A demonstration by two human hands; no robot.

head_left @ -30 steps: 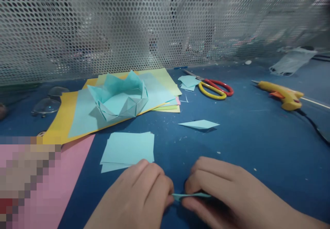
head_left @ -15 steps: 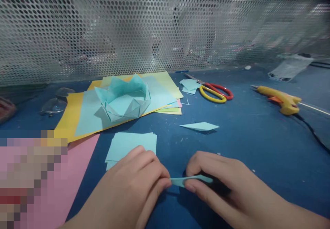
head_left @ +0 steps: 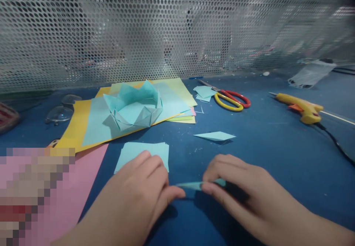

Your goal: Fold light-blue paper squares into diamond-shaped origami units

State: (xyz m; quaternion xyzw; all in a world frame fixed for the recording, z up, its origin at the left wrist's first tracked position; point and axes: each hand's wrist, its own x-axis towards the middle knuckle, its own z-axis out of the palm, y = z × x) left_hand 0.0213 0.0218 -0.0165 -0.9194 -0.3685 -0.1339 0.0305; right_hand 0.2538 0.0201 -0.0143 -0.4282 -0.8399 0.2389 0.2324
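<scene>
Pale blue paper, folded into a thin strip point(head_left: 198, 185), was pinched between both hands low in the near middle of the blue table point(head_left: 277, 146), held just above its surface. The right hand point(head_left: 235, 188) gripped the strip's right end between thumb and forefinger, knuckles up, the other fingers curled over it. The left hand point(head_left: 144, 190) lay palm down just left of it, its thumb tip closed against the strip's left end; how firmly it held could not be told. No writing or brand could be read anywhere; a patch at the near left was pixelated. Just beyond the left hand lay a small stack of blue squares point(head_left: 144, 153), partly covered by the fingers. Farther left a pink sheet point(head_left: 85, 179) reached the near edge. Behind it, yellow and blue sheets point(head_left: 80, 124) carried a folded blue paper crown point(head_left: 133, 105). A blue diamond point(head_left: 215, 136) lay alone in the middle, beyond the right hand. Scissors point(head_left: 231, 99) with red and yellow handles rested far centre, touching blue scraps point(head_left: 203, 91). A yellow glue gun point(head_left: 301, 107) lay far right, its cord trailing nearer. A perforated metal screen point(head_left: 177, 28) stood along the far side.
</scene>
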